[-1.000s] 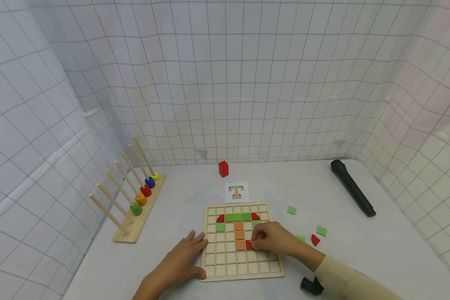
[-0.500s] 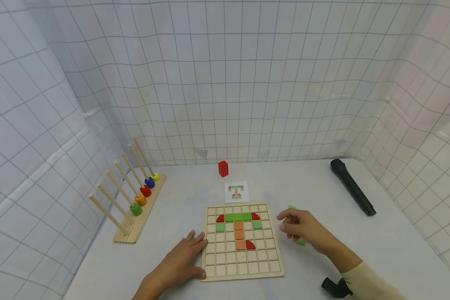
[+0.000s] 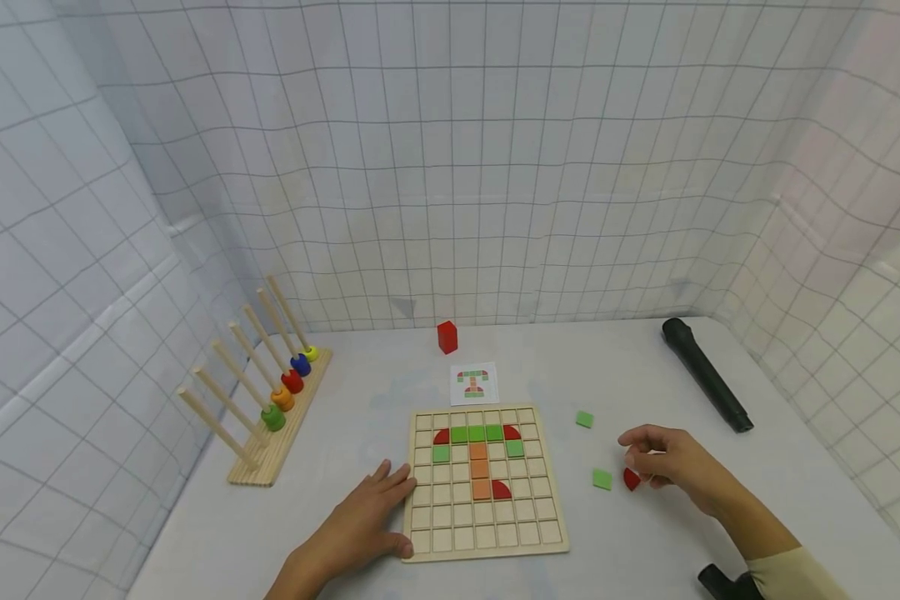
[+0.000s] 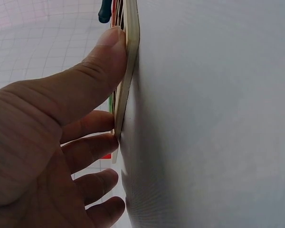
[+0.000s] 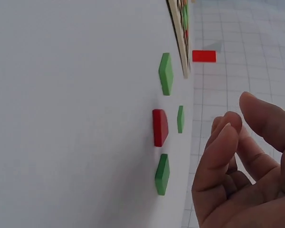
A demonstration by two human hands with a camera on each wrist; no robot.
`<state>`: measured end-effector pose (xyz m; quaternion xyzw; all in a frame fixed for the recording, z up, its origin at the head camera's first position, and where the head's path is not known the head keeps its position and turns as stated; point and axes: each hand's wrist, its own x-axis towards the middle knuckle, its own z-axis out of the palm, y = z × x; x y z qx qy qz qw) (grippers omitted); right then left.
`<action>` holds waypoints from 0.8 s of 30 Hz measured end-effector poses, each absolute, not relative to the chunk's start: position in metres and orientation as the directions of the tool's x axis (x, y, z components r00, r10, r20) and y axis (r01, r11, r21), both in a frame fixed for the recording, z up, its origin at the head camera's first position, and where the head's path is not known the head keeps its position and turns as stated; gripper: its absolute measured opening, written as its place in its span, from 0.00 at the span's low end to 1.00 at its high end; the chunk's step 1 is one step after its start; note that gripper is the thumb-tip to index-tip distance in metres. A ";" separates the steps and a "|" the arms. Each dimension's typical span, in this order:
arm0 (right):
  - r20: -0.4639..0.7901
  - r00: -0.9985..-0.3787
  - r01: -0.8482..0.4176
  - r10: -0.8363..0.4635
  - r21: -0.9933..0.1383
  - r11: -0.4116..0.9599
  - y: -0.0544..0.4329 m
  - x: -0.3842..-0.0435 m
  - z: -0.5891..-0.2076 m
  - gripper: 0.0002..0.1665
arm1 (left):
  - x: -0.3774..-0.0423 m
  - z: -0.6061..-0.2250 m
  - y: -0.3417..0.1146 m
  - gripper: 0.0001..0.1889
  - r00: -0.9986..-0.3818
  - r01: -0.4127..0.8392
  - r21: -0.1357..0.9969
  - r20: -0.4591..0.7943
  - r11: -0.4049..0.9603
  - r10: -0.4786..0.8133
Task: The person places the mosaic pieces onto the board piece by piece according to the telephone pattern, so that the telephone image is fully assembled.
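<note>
My left hand (image 3: 363, 517) rests at the left edge of a wooden grid board (image 3: 462, 517), its thumb and fingers extended against the rim. Set in the board are a row of green square tiles (image 3: 477, 433), a column of orange squares (image 3: 480, 469) and red quarter-round tiles, one of them (image 3: 501, 490) beside the lowest orange square. Over on the right, my right hand (image 3: 675, 462) hovers above a loose red quarter-round tile (image 3: 631, 479), thumb and fingers loosely bent, nothing between them. Near it lie green tiles (image 5: 166, 73); another green tile (image 5: 162, 175) is hidden under the hand in the head view.
A printed pattern card (image 3: 474, 385) lies behind the board, with a red block (image 3: 447, 337) farther back. Left stands a wooden peg rack (image 3: 281, 446) with coloured rings. A black microphone-shaped object (image 3: 705, 375) lies at the back right. Grid-patterned cloth surrounds the table.
My right hand has let go of the red quarter-round tile on the board and moved right, over the loose red tile. The left hand has stayed in place.
</note>
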<state>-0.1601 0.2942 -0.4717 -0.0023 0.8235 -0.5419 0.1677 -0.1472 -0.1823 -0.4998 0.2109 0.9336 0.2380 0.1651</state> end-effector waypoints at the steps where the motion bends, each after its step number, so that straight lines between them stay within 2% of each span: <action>1: -0.283 -0.942 0.185 -0.182 -0.886 0.425 0.296 -0.159 -0.474 0.26 | -0.147 -0.500 -0.182 0.49 -0.857 0.312 0.515 -0.211 0.799 0.470; 17: -0.226 -0.971 0.124 -0.077 -0.753 0.646 0.298 -0.148 -0.494 0.22 | -0.148 -0.502 -0.182 0.49 -0.857 0.327 0.517 -0.191 0.791 0.479; 24: -0.174 -0.984 0.089 -0.029 -0.632 0.769 0.284 -0.147 -0.497 0.15 | -0.146 -0.501 -0.181 0.49 -0.863 0.306 0.507 -0.210 0.805 0.460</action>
